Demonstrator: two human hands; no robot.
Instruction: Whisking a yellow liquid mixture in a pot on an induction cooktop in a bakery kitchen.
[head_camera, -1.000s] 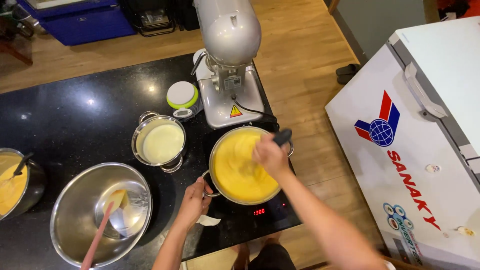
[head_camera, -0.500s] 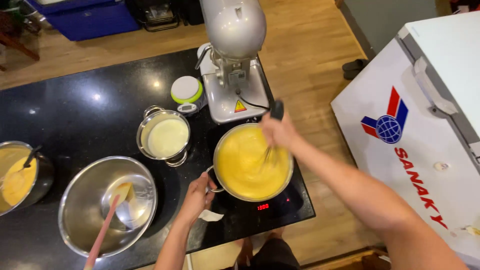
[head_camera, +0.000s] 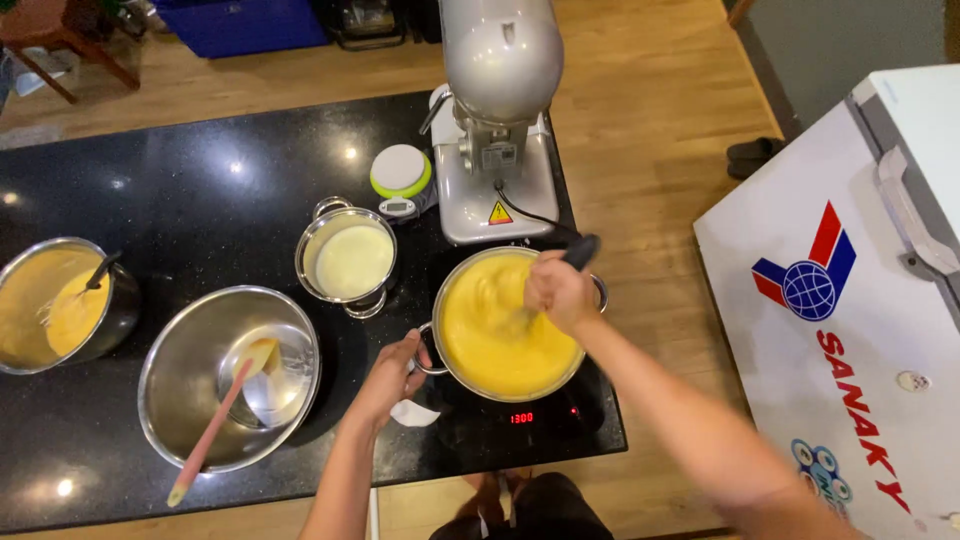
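- A steel pot (head_camera: 512, 325) of thick yellow batter sits on a black induction hob (head_camera: 530, 415) at lower centre of the frame, the hob's red display lit.
- The right hand (head_camera: 560, 292) is closed around the dark handle of a whisk (head_camera: 578, 252), its wires blurred in the batter, a sign of brisk stirring.
- The left hand (head_camera: 392, 372) wraps its fingers around the pot's near side handle, holding the pot steady; a small white scrap (head_camera: 413, 413) lies just below it.
- Judged from this view, the stirring goes best with the left grip kept firm so the pot does not slide on the smooth hob, and with the whisk sweeping the base and edges so that nothing catches over the heat.
- Just above the pot stands a grey stand mixer (head_camera: 497, 110), with a round white and green kitchen scale (head_camera: 402, 178) to its left.
- Left of centre, a smaller pot of pale cream (head_camera: 347, 260) stands apart from the hob; lower left, a large steel bowl (head_camera: 228, 375) holds a pink-handled spatula (head_camera: 215, 420).
- At far left, another bowl of yellow mix (head_camera: 58, 305) rests on the black counter (head_camera: 150, 180).
- Against the frame half a second earlier, the right hand has swung from the pot's upper right rim towards its middle; the left hand keeps the same hold.
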